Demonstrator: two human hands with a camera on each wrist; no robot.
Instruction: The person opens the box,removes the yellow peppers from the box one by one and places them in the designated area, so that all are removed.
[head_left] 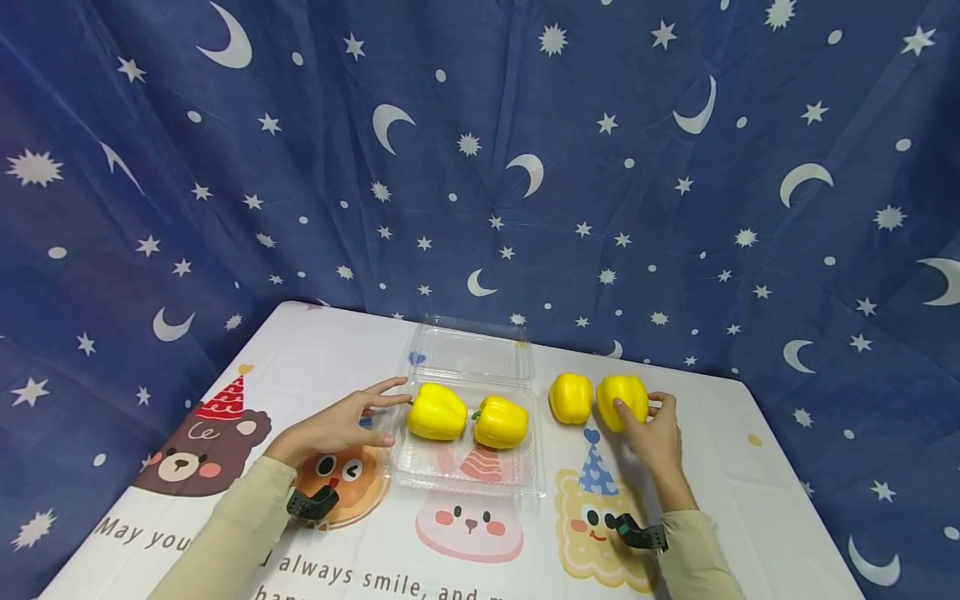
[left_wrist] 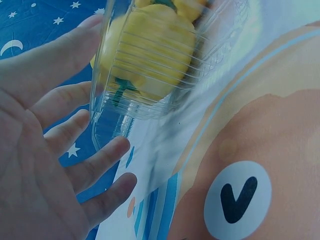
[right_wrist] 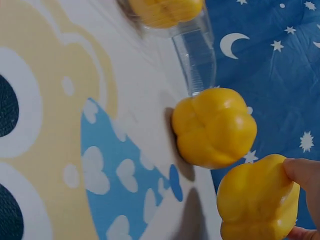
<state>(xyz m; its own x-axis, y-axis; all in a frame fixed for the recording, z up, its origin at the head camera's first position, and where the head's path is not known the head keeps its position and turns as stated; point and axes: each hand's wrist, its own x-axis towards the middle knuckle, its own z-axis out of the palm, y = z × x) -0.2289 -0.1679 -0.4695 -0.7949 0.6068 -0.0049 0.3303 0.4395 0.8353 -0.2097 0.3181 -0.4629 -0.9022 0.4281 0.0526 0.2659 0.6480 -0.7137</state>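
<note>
A clear plastic clamshell box (head_left: 510,475) lies with its lid folded back, holding two yellow bell peppers, one on the left (head_left: 437,412) and one on the right (head_left: 501,422). My left hand (head_left: 337,427) is at the box's left side, fingers spread; in the left wrist view the thumb and some fingertips meet or nearly meet the clear wall. My right hand (head_left: 654,433) grips another yellow bell pepper (head_left: 622,402) between thumb and fingers, and a shadow in the right wrist view shows it raised off the table. Just left of it a further yellow bell pepper (head_left: 572,398) sits on the cloth.
The box's transparent lid (head_left: 472,352) extends toward the back edge of the table. A white cloth (head_left: 712,433) with cartoon prints and lettering covers the tabletop. Behind it hangs a blue curtain (head_left: 480,167) with moons and stars.
</note>
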